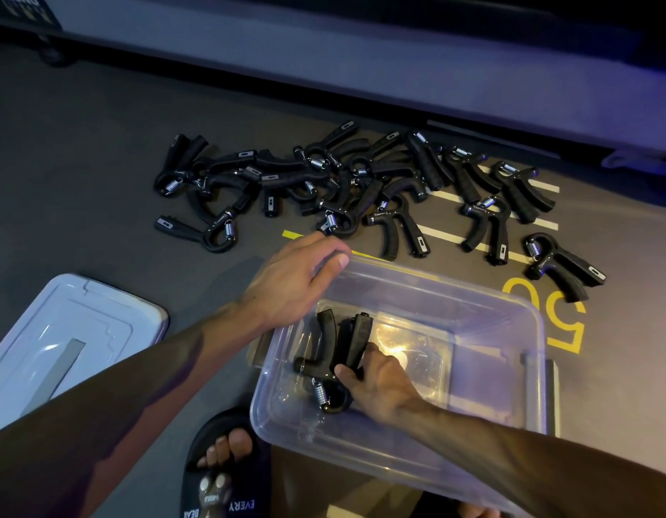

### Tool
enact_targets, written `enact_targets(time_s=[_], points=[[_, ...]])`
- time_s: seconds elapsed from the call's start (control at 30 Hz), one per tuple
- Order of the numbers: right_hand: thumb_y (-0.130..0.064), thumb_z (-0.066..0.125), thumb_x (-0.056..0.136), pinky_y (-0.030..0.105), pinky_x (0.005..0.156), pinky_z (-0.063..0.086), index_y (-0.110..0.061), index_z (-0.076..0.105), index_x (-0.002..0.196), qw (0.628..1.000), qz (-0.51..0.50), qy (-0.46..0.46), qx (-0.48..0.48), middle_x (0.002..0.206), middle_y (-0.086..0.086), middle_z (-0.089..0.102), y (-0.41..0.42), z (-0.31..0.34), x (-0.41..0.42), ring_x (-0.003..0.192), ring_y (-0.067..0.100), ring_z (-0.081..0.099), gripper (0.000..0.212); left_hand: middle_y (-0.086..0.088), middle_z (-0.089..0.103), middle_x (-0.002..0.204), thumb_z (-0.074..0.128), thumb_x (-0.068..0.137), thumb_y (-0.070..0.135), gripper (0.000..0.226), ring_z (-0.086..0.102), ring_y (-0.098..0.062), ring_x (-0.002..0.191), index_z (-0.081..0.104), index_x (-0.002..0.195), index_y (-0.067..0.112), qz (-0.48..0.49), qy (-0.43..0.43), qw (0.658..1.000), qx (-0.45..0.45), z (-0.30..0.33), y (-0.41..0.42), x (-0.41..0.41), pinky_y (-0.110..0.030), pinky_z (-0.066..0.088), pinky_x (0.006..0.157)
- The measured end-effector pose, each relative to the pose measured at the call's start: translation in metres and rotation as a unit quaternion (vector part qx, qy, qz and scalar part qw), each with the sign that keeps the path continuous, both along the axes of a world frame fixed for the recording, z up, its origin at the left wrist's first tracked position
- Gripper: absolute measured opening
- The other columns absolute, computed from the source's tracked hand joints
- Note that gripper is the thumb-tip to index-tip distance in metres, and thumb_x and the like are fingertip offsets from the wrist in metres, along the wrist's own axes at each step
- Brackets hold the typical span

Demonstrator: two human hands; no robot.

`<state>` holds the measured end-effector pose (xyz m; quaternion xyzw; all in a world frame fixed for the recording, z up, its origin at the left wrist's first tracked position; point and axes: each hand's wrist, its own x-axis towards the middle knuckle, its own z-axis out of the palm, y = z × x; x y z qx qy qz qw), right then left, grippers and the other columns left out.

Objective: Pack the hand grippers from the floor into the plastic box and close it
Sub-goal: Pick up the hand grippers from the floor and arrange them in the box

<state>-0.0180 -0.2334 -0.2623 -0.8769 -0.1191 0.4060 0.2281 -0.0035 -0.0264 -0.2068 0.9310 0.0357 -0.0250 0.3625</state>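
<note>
**One Gripper in the Box, the Rest on the Floor**

While the left hand rests on the far-left corner of the clear plastic box, its fingers curl over the rim and the thumb lies along the outer wall, so it grips the box edge. The right hand reaches down inside the box, and its thumb and fingers pinch one handle of a black hand gripper. That gripper lies on the box bottom toward the left wall, handles pointing away from the person and its metal spring at the near end. It is the only gripper inside the box.

From the head view, the box sits open on the dark floor, just in front of the person. Its pale lid lies flat on the floor to the left, apart from the box. Beyond the box, a heap of black hand grippers is spread across the floor, many overlapping in a tangle at the left and centre. Several lie singly toward the right, over white floor stripes, and one lone gripper lies beside a yellow painted number. Near the bottom edge, a foot in a dark sandal touches the box's near-left corner.
</note>
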Motion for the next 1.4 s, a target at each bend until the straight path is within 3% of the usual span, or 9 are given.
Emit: enact_targets(time_s=[0.2,0.33,0.47,0.57,0.73,0.83,0.97,1.1,1.4], points=[[-0.055,0.056,0.093,0.031,0.081,0.052,-0.011,0.053,0.121,0.999,-0.007,0.032,-0.011,0.113,0.01,0.07,-0.004,0.005,0.004,0.101,0.027,0.067,0.052,0.009,0.062,0.106,0.042,0.108,0.04,0.026,0.057,-0.013,0.099,0.062,0.117,0.028,-0.007,0.009,1.0,-0.004,0.001,0.002,0.001,-0.041,0.049,0.089],[-0.065,0.046,0.092,0.031,0.077,0.045,-0.015,0.06,0.113,0.988,0.112,-0.02,-0.102,0.111,0.01,0.066,-0.008,0.041,0.029,0.104,0.031,0.063,0.056,0.004,0.067,0.112,0.041,0.107,0.038,0.033,0.061,-0.018,0.106,0.067,0.121,0.021,-0.028,0.018,0.999,-0.021,0.005,0.007,0.004,-0.042,0.049,0.094],[-0.049,0.054,0.092,0.035,0.06,0.058,-0.016,0.069,0.083,0.988,0.128,-0.009,0.085,0.074,0.003,0.074,-0.002,0.105,0.076,0.068,0.023,0.072,0.038,0.001,0.071,0.114,0.047,0.107,0.032,0.03,0.064,-0.019,0.107,0.069,0.121,0.017,-0.048,0.007,0.999,-0.017,0.006,0.013,0.007,-0.041,0.049,0.095],[-0.033,0.057,0.095,0.034,0.049,0.057,-0.016,0.069,0.081,0.979,0.045,-0.015,0.198,0.07,0.002,0.076,0.01,0.13,0.12,0.057,0.017,0.072,0.026,0.003,0.073,0.114,0.051,0.106,0.026,0.026,0.064,-0.015,0.105,0.072,0.119,0.016,-0.048,-0.013,0.999,-0.017,0.006,0.019,0.008,-0.038,0.05,0.093],[-0.014,0.056,0.091,0.048,0.075,0.061,-0.012,0.072,0.088,0.986,0.039,-0.152,0.06,0.083,0.011,0.077,0.024,0.086,0.203,0.075,0.03,0.072,0.016,0.015,0.071,0.117,0.049,0.104,0.035,0.032,0.064,-0.006,0.109,0.073,0.12,0.022,-0.045,-0.006,0.999,-0.025,0.008,0.029,0.01,-0.031,0.05,0.097],[-0.02,0.059,0.089,0.034,0.088,0.055,-0.021,0.072,0.101,0.969,0.112,-0.209,-0.067,0.111,0.01,0.072,0.021,0.045,0.232,0.101,0.029,0.067,0.018,0.019,0.069,0.113,0.049,0.104,0.038,0.032,0.062,-0.008,0.108,0.073,0.119,0.022,-0.048,-0.006,0.999,-0.025,0.007,0.029,0.01,-0.025,0.045,0.097],[-0.03,0.069,0.086,0.025,0.083,0.044,-0.034,0.056,0.136,0.932,0.252,-0.191,-0.176,0.133,0.005,0.06,0.013,0.006,0.248,0.119,0.028,0.059,0.052,0.017,0.069,0.111,0.049,0.104,0.037,0.03,0.063,-0.01,0.108,0.073,0.117,0.023,-0.046,0.003,0.998,-0.03,0.005,0.029,0.012,-0.032,0.046,0.099],[-0.022,0.077,0.077,0.036,0.089,0.052,-0.027,0.056,0.129,0.939,0.263,-0.164,-0.15,0.121,0.014,0.054,0.006,-0.016,0.252,0.103,0.034,0.064,0.056,0.011,0.069,0.108,0.05,0.104,0.036,0.028,0.063,-0.011,0.107,0.072,0.117,0.025,-0.039,0.007,0.998,-0.044,0.001,0.029,0.012,-0.036,0.047,0.098],[-0.021,0.078,0.07,0.027,0.074,0.041,-0.018,0.064,0.113,0.949,0.216,-0.227,0.042,0.092,0.003,0.051,-0.005,-0.004,0.238,0.087,0.03,0.058,0.045,0.011,0.071,0.113,0.051,0.104,0.035,0.029,0.064,-0.01,0.11,0.072,0.119,0.022,-0.031,0.006,0.998,-0.052,0.003,0.027,0.01,-0.035,0.048,0.099]])
